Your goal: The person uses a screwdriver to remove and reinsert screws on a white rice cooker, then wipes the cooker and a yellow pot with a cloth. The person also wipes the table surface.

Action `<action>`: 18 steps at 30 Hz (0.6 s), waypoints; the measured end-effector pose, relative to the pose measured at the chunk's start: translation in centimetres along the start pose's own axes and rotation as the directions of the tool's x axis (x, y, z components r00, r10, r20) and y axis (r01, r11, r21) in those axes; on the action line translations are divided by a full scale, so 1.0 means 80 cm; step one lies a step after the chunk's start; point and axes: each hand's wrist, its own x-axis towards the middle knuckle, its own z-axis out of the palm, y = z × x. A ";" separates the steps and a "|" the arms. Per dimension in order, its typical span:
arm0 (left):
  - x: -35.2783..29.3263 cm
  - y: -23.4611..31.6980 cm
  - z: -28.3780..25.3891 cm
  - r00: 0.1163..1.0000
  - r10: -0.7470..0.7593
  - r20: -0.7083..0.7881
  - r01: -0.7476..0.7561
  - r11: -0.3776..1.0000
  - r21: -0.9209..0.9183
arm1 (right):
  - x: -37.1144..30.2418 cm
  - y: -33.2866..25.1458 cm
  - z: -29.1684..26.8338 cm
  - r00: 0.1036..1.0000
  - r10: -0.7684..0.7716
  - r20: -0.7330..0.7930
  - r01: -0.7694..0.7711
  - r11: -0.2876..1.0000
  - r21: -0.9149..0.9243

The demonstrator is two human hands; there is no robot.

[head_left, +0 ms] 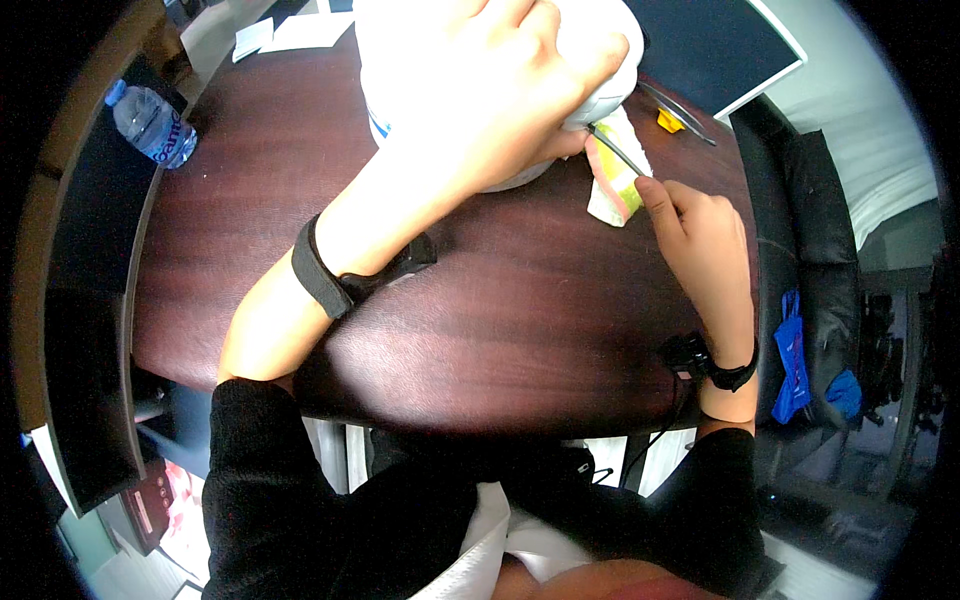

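From where I stand, the work looks under way rather than finished, since both hands are busy at a bulky, rounded white object (pixel 408 65) near the far edge of the dark wooden table (pixel 500 300). The left hand (pixel 525 80) reaches across and lies over it, fingers bent; glare washes out much of that hand, so I cannot tell whether it grips firmly or merely steadies. The right hand (pixel 698 228) has its thumb and fingers closed around the near end of a thin dark rod (pixel 618 152), which slants away to the white object's lower right side, close to the left thumb. Whether this is a tool or a stiff cord I cannot say. What seems done is bringing the two together; whether the rod's far tip is inside, against or only beside the object stays hidden, and so does how much is left. Nothing I can see marks the job as complete, and neither thing has been let go. A yellow-and-white cloth (pixel 612 200) with a pink band lies just beneath the rod, and a small yellow item (pixel 669 121) sits beyond it, next to a dark curved strip (pixel 690 122). Well apart on the left, a clear water bottle (pixel 155 125) leans by the table's edge, with white papers (pixel 308 32) farther back.
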 end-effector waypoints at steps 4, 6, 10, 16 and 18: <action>-0.007 -0.003 0.007 0.999 -0.029 -0.032 0.026 0.995 -0.092 | 0.007 0.001 -0.002 0.998 -0.038 0.046 0.038 0.999 0.006; 0.000 -0.002 0.002 0.997 0.004 -0.080 -0.007 0.999 -0.037 | 0.009 0.004 0.005 0.993 0.000 0.115 -0.013 0.994 0.107; 0.003 0.000 0.009 0.989 -0.012 -0.149 -0.007 0.993 -0.120 | 0.008 0.032 0.029 0.898 0.029 0.440 -0.265 0.832 0.487; -0.001 -0.008 0.006 0.978 0.040 -0.204 -0.054 0.997 -0.063 | 0.001 0.017 0.051 0.897 0.027 0.442 -0.317 0.736 0.598; -0.003 -0.008 0.005 0.976 0.021 -0.215 -0.037 0.997 -0.069 | -0.006 0.004 0.046 0.834 -0.027 0.551 -0.435 0.583 0.687</action>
